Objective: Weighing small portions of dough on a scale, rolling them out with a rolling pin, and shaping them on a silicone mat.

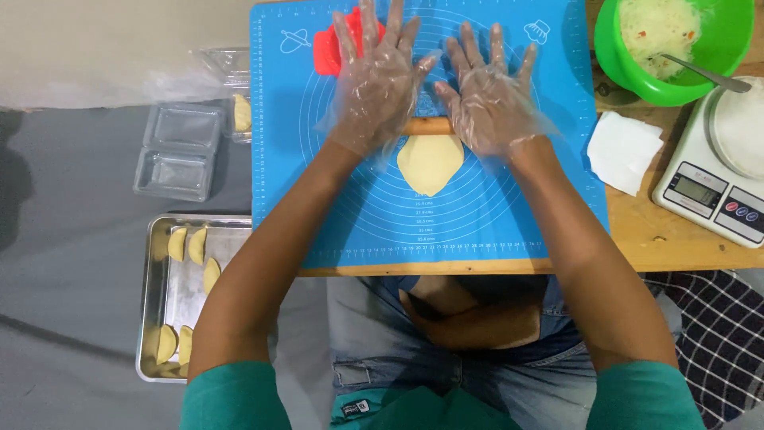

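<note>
Rolling pin (427,125) under both palms, fingers (374,40) spread flat; dough (430,163) just below.

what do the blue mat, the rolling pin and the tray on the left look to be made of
Blue mat: probably silicone, matte and thin, lying flat with printed rings. Rolling pin: looks like plain unfinished wood, pale tan, mostly hidden under the gloved left hand and right hand. Tray: metal, likely steel or aluminium, grey sheen.
</note>
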